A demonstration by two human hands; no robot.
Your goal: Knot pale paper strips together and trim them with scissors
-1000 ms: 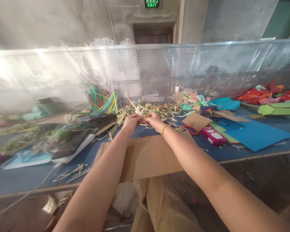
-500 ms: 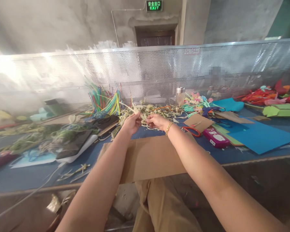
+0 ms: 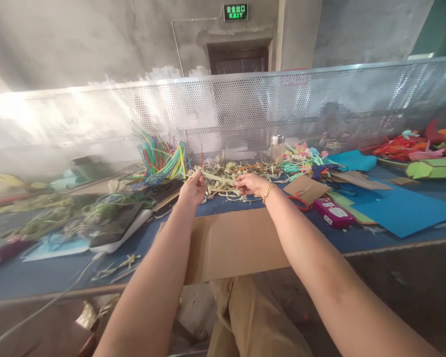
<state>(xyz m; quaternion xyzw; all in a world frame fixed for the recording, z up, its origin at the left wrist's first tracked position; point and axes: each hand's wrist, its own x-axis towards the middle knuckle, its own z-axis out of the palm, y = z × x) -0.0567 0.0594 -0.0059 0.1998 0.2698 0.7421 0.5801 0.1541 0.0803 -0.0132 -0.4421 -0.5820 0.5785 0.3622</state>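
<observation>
A pale cream-green strip (image 3: 219, 177), like ribbon or twisted paper, runs stretched between my two hands. My left hand (image 3: 195, 187) pinches its left end, and my right hand (image 3: 250, 184) has its fingers closed on the right end. Behind and beneath the strip lies a tangled pile of similar pale strips (image 3: 228, 191) on the blue tabletop. Nearer to me, a sheet of brown cardboard (image 3: 238, 245) juts over the table edge above my lap. The exact grip of the fingertips is too small to make out.
Left of my hands stand bundled coloured strips (image 3: 163, 156) and a dark flat device (image 3: 119, 230). To the right are orange-handled scissors (image 3: 299, 202), a magenta box (image 3: 333, 213), blue sheets (image 3: 401, 206) and a lidded bottle (image 3: 277, 148). A perforated metal screen (image 3: 245, 109) closes off the back.
My hands have moved apart, the left one leftward and the right one slightly rightward. The pale strip, bunched between them before, is now drawn out lengthwise.
</observation>
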